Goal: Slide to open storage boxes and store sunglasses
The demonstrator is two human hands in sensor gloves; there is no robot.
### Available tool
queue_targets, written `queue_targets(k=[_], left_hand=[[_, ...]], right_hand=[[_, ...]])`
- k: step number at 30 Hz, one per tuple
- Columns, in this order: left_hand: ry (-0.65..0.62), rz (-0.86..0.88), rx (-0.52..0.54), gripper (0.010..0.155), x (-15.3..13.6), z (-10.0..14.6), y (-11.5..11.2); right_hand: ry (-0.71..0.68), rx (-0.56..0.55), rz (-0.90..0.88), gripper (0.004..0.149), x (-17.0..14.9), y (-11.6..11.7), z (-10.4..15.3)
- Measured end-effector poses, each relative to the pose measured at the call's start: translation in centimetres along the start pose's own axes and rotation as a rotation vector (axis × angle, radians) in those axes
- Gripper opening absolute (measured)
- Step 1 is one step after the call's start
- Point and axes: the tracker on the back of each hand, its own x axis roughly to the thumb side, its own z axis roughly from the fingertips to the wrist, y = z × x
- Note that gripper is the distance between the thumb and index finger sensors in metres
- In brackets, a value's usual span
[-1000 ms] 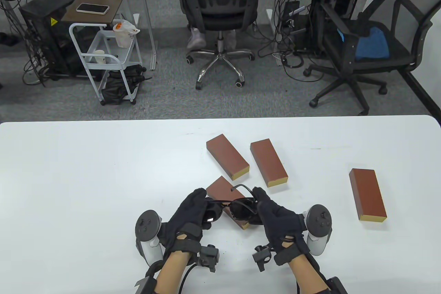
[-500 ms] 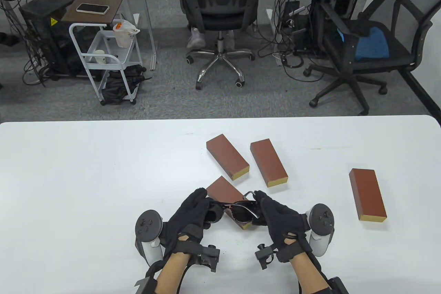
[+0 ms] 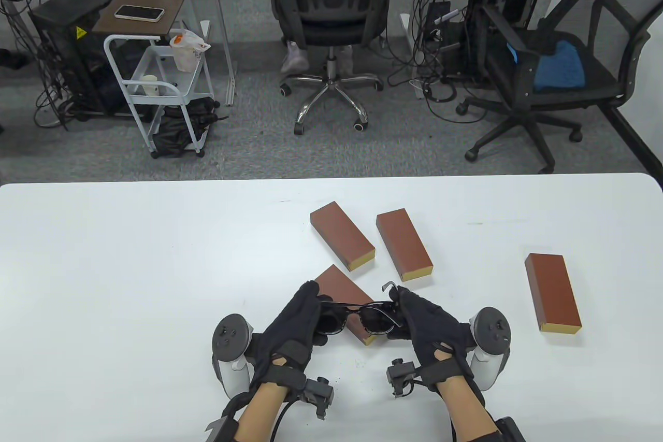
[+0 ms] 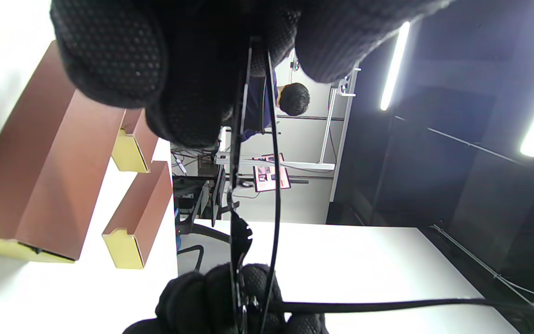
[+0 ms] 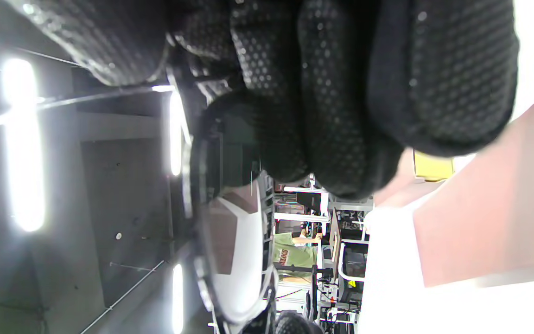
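Fingers (image 3: 305,302) of the left hand (image 3: 295,328) and right hand (image 3: 430,328) pinch opposite ends of the sunglasses (image 3: 357,316) above a box (image 3: 336,286) on the surface (image 3: 129,281).

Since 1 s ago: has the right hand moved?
Yes. The right hand, holding the sunglasses, shifted right, toward the lone box, which stayed put.

Bench (image 3: 129,266): four boxes carried | nearest box (image 3: 339,289): at centre front, partly under sunglasses (image 3: 357,316) | sunglasses: held above it between left hand (image 3: 295,325) and right hand (image 3: 427,325) | second box (image 3: 342,236) and third box (image 3: 404,244): side by side behind | fourth box (image 3: 552,291): well apart, at right.
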Motion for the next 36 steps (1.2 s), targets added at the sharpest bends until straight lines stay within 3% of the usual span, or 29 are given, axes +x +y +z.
queue_targets(k=[14, 25, 32, 36], left_hand=[[-0.038, 0.137, -0.181, 0.063, 0.0, -0.2, -0.9], [-0.021, 0.088, -0.165, 0.056, 0.1, -0.3, -1.0], [0.018, 0.051, -0.104, 0.045, -0.4, -0.5, -0.5], [0.023, 0.037, -0.092, 0.044, -0.6, -0.6, -0.5]], right_hand=[[0.015, -0.066, 0.123, 0.044, 0.2, -1.1, -0.3], [-0.017, -0.087, 0.210, 0.044, 0.5, -1.2, -0.4], [-0.185, -0.080, 0.391, 0.044, 2.5, -1.0, 0.0], [-0.378, -0.046, 0.631, 0.050, 4.4, 0.4, 0.9]])
